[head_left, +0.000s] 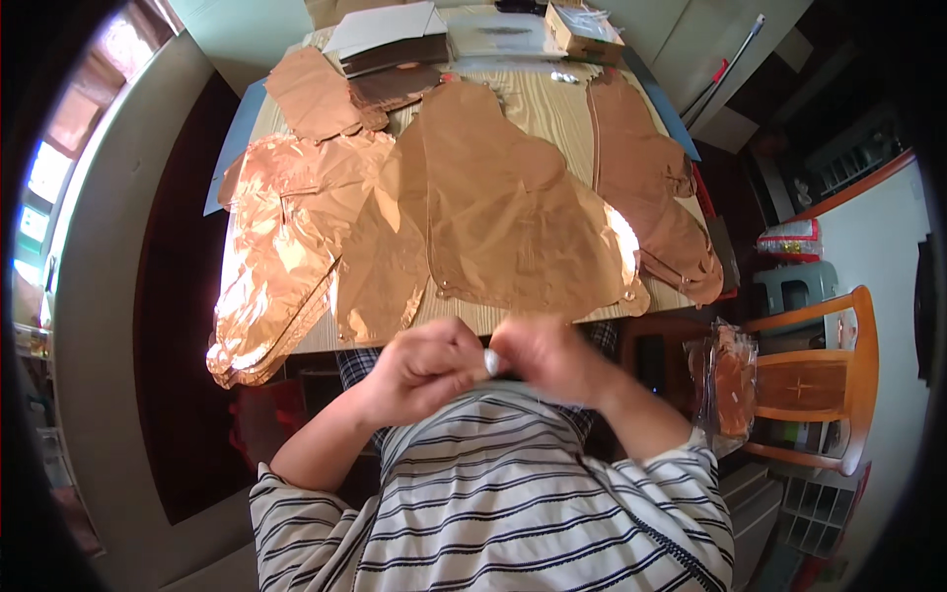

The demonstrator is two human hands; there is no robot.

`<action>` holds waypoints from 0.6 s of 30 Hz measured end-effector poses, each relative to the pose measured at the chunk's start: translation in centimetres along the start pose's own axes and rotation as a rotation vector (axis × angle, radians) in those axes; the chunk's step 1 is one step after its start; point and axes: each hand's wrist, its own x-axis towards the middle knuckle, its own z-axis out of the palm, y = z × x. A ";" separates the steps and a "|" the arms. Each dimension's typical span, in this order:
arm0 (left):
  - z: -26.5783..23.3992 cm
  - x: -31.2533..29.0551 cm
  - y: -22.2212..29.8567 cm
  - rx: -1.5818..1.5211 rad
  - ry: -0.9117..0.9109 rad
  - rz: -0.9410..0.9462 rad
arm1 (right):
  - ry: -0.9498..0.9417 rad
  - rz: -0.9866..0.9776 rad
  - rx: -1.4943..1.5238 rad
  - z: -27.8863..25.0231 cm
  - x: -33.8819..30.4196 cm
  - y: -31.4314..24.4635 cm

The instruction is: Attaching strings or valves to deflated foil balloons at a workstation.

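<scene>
In front of my waist, just off the table's near edge, my two hands are close together. My left hand [426, 367] is closed, its fingers curled and the thumb pointing inward. A small white thing [491, 362] shows at its thumb tip, between the hands; its kind is too small to make out. My right hand [548, 357] is beside it, smeared by motion, so its fingers do not show clearly. Just beyond lies a large flat copper-coloured foil balloon [503, 207]. A shinier, crinkled foil balloon [286, 237] lies to its left and overhangs the near edge.
Another flat foil balloon [646, 178] lies along the right of the wooden table [395, 331]. At the back are a stack of white sheets [385, 32], a clear plastic box [503, 37] and a small carton [584, 35]. A wooden chair [804, 383] stands at the right.
</scene>
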 end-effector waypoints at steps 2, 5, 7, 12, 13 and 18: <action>-0.3 -0.3 -0.5 0.183 0.025 -0.068 | -0.199 -0.184 0.013 1.0 -1.2 -0.4; 0.6 -0.4 -0.3 0.260 -0.044 -0.008 | 0.126 -0.152 0.176 -1.0 -0.1 -2.2; 0.7 -0.6 -0.7 0.131 0.009 -0.016 | 0.123 -0.056 0.009 -0.2 0.3 -1.1; 0.3 -0.6 -1.6 0.235 0.013 -0.069 | -0.023 -0.375 0.059 0.0 -0.5 -1.3; 0.8 -0.8 -1.3 0.161 -0.020 -0.084 | 0.144 -0.270 0.022 -0.5 -0.1 -1.1; 0.5 -0.3 -1.2 0.125 0.070 -0.091 | -0.141 -0.204 -0.053 1.9 -0.7 -0.4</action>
